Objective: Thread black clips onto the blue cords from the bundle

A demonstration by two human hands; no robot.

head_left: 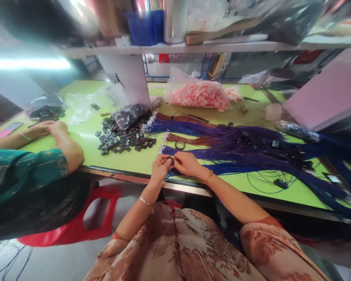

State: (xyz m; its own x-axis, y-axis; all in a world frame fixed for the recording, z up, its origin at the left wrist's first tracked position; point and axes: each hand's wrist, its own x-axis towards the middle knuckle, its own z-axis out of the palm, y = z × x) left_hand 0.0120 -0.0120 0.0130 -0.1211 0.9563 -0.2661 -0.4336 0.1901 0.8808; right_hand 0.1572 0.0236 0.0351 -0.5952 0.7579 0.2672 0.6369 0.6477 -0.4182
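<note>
Close together at the table's front edge, my left hand [161, 168] and my right hand [187, 163] both have their fingers pinched. Between the fingertips is a small black connector housing [171, 160], partly hidden by the fingers. Purple wires [193, 153] with silvery terminal ends lie just beyond my hands, beside brown wires [187, 139] and blue wires [216, 168]. A roll of black tape [179, 145] rests on the wires behind my fingers. Left of my hands spreads a pile of black connector housings [119, 136], some with red parts.
A bag of pink-and-white pieces [199, 93] stands at the back under a shelf [193, 48]. At the left, a co-worker's hands [54, 127] rest over the green table [89, 150]. A red stool [102, 222] stands below. Wire bundles [269, 152] stretch off to the right.
</note>
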